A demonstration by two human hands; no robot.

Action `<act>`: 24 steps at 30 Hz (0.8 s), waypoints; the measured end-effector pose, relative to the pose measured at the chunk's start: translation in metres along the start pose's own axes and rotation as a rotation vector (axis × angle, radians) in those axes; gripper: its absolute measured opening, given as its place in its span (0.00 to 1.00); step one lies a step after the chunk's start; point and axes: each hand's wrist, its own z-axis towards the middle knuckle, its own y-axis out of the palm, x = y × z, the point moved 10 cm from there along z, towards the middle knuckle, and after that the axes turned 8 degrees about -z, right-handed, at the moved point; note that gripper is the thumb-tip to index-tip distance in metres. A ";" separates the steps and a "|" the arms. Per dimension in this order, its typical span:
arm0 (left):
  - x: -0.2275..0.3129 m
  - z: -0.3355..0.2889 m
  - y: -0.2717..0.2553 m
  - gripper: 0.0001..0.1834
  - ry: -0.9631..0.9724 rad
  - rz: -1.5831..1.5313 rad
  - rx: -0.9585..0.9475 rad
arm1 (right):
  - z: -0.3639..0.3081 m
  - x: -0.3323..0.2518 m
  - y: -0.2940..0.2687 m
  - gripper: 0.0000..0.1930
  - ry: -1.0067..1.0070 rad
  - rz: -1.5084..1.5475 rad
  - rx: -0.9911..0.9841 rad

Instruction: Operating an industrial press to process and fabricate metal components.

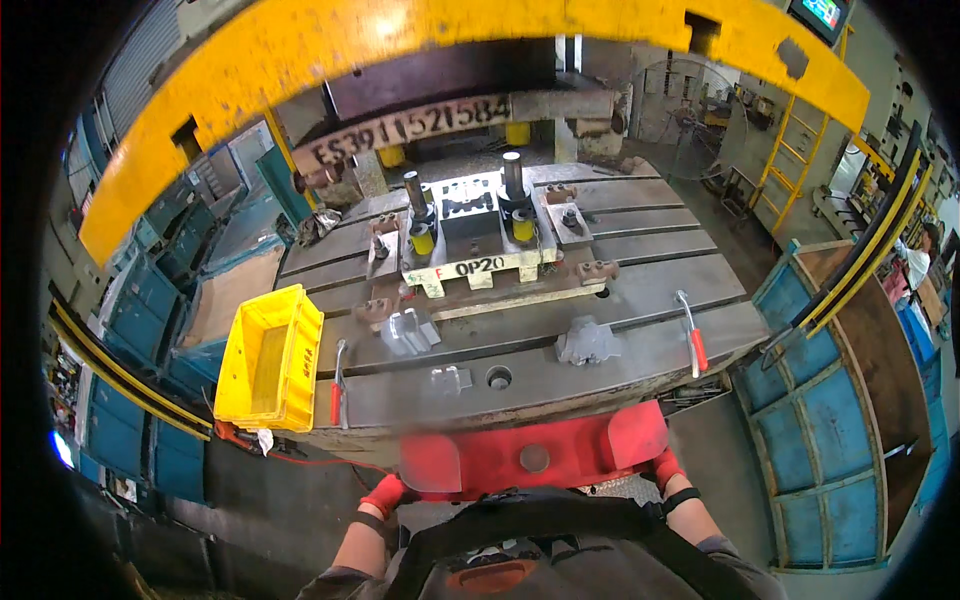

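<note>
Both my hands wear red gloves and rest at the two ends of a red control panel [510, 455], which has a round grey spot in its middle and a raised red cover at each end. My left hand [383, 494] is at the panel's left end, its fingers partly hidden. At the right end, my right hand [665, 467] reaches under the edge of the cover, with its fingertips out of sight. Beyond the panel, shiny formed metal pieces [409, 332] lie on the slotted press bed [640, 290]. A second cluster of metal pieces [588, 342] lies to the right.
A die [470, 285] with two upright guide posts stands clamped mid-bed. Red-handled hand tools [697, 345] lie left and right. A yellow crate [300, 350] sits at the left edge. Overhead arches a yellow beam [600, 22]. Blue bins [800, 350] stand right; a person [915, 262] is beyond.
</note>
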 end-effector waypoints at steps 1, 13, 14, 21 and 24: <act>-0.005 -0.011 -0.001 0.18 -0.122 -0.186 0.005 | -0.012 -0.005 0.000 0.22 0.029 0.028 -0.040; 0.219 -0.047 -0.135 0.17 0.195 -0.378 0.118 | -0.104 -0.305 0.006 0.21 -0.555 -0.357 0.408; 0.282 -0.040 -0.129 0.17 0.284 -0.357 0.121 | -0.096 -0.315 0.032 0.23 -0.608 -0.303 0.322; 0.438 0.089 -0.143 0.13 0.687 -0.037 0.101 | -0.044 -0.322 0.126 0.38 -0.564 -0.721 0.324; 0.466 0.158 -0.169 0.18 0.587 0.116 0.348 | -0.044 -0.318 0.123 0.36 -0.626 -0.623 0.342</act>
